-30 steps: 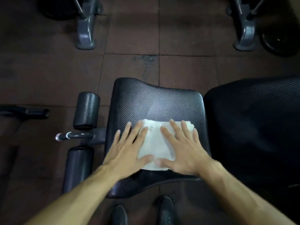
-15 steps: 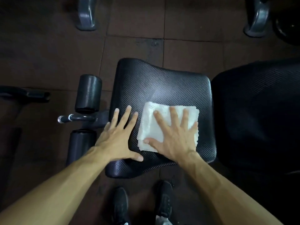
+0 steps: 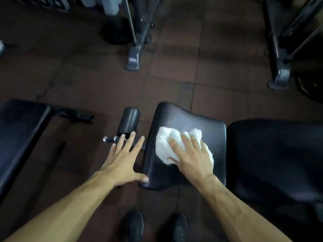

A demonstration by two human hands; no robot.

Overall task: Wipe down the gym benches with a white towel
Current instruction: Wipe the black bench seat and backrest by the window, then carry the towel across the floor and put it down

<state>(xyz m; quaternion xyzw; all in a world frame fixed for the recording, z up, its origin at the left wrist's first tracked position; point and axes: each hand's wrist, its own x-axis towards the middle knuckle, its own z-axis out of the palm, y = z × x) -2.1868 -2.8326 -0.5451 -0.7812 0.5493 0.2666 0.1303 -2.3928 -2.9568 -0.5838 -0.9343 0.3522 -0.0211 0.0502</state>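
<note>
Head view, looking down. Right hand (image 3: pixel 193 157) lies on crumpled white cloth towel (image 3: pixel 167 143), fingers spread and bent over it, thumb tucked under its near edge: grasping the towel, pressing it onto black textured vinyl seat pad (image 3: pixel 197 123) of gym bench. Towel sits at pad centre, w/ bare pad on all sides. Left hand (image 3: pixel 122 159) flat and released, fingers straight and splayed over floor left of pad; thumb tip touches pad's near-left edge. Beyond its fingertips: black cylindrical foam roller (image 3: pixel 129 122) on a metal bar (image 3: pixel 110 139). Larger black padded backrest (image 3: pixel 274 159) just beside pad at right. Second black bench pad (image 3: pixel 19 133) well apart at left. Dark brown rubber floor tiles (image 3: pixel 104 81); grey steel machine foot (image 3: pixel 133 59) farther off. Black shoes (image 3: pixel 134 226) at bottom.
</note>
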